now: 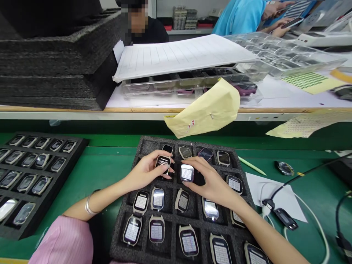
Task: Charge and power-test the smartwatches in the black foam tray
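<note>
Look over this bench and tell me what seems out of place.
A dark watch-like device lies loose on the green bench, right of the black foam tray, whereas many watches sit in compartments. Also, a creased yellow sheet droops over the shelf edge.

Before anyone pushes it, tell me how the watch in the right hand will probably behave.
The watch in the right hand looks hard and unbent, so it is probably stiff. Its glossy sheen suggests it could be slippery. With its squarish outline, it would likely slide rather than roll.
</note>
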Demonstrator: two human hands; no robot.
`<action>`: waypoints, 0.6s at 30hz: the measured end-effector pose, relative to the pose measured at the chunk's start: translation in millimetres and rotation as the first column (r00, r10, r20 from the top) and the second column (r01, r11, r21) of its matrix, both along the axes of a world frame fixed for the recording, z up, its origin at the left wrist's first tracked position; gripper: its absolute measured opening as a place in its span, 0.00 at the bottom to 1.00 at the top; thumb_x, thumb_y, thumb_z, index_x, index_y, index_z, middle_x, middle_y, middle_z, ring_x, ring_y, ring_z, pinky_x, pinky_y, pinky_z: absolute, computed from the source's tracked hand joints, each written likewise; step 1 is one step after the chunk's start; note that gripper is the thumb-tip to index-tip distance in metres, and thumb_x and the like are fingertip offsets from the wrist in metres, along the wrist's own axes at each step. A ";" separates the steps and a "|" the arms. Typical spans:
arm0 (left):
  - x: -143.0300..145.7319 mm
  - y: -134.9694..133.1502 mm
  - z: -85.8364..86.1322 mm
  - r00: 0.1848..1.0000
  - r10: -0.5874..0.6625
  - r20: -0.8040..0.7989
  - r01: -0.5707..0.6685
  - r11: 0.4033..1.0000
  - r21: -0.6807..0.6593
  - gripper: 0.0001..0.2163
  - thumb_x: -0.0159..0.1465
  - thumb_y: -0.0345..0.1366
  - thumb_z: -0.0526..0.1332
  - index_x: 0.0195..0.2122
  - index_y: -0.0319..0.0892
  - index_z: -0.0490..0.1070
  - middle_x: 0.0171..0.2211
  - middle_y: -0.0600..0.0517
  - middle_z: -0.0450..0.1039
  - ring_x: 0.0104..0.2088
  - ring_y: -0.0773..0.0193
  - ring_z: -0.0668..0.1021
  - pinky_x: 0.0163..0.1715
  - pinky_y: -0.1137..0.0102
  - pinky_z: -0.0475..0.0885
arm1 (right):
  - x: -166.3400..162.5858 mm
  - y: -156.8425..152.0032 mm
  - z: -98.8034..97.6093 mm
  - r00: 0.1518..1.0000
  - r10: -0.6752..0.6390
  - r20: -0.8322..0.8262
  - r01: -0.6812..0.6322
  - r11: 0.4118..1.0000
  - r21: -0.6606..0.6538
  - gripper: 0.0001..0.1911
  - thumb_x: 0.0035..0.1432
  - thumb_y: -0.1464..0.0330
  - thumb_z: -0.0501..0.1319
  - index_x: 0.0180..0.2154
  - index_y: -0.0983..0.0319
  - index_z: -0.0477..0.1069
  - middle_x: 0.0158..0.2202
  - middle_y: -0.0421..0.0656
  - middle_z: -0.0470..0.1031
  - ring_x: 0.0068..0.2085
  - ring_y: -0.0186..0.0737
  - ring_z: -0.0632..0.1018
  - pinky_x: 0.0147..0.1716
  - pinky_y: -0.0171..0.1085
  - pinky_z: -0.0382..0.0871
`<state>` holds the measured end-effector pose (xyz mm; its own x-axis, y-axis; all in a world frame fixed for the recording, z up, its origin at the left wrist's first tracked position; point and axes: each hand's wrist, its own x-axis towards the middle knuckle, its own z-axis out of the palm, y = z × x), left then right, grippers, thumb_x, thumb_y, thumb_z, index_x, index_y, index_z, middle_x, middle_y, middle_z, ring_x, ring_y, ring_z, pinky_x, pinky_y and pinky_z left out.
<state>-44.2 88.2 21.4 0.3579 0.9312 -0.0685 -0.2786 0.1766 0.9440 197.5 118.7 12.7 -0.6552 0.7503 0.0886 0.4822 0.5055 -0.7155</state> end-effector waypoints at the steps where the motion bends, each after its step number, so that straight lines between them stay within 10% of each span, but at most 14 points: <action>1: -0.6 0.6 -0.4 1.000 -0.001 0.002 0.001 1.000 0.003 0.13 0.63 0.36 0.62 0.49 0.43 0.69 0.43 0.48 0.72 0.40 0.60 0.79 0.39 0.63 0.80 | 0.0 0.2 -0.8 1.000 0.001 0.024 -0.001 1.000 0.018 0.25 0.55 0.72 0.65 0.54 0.57 0.65 0.51 0.45 0.68 0.53 0.49 0.69 0.54 0.49 0.63; 12: -9.8 14.1 -1.7 0.999 0.031 -0.023 -0.026 0.983 0.181 0.20 0.59 0.31 0.65 0.52 0.44 0.65 0.48 0.46 0.69 0.45 0.58 0.78 0.44 0.61 0.78 | 0.7 0.6 3.1 0.986 0.032 0.165 -0.052 0.991 0.119 0.26 0.60 0.63 0.64 0.58 0.58 0.64 0.53 0.48 0.65 0.54 0.50 0.67 0.54 0.47 0.65; 18: -36.4 56.0 -23.9 0.857 0.252 -0.450 -0.009 0.880 0.476 0.21 0.63 0.33 0.59 0.57 0.44 0.57 0.52 0.44 0.65 0.50 0.58 0.76 0.48 0.62 0.75 | 0.0 26.8 5.7 0.970 -0.113 0.214 0.044 0.953 0.301 0.14 0.68 0.67 0.54 0.51 0.65 0.69 0.48 0.51 0.72 0.50 0.52 0.69 0.52 0.49 0.65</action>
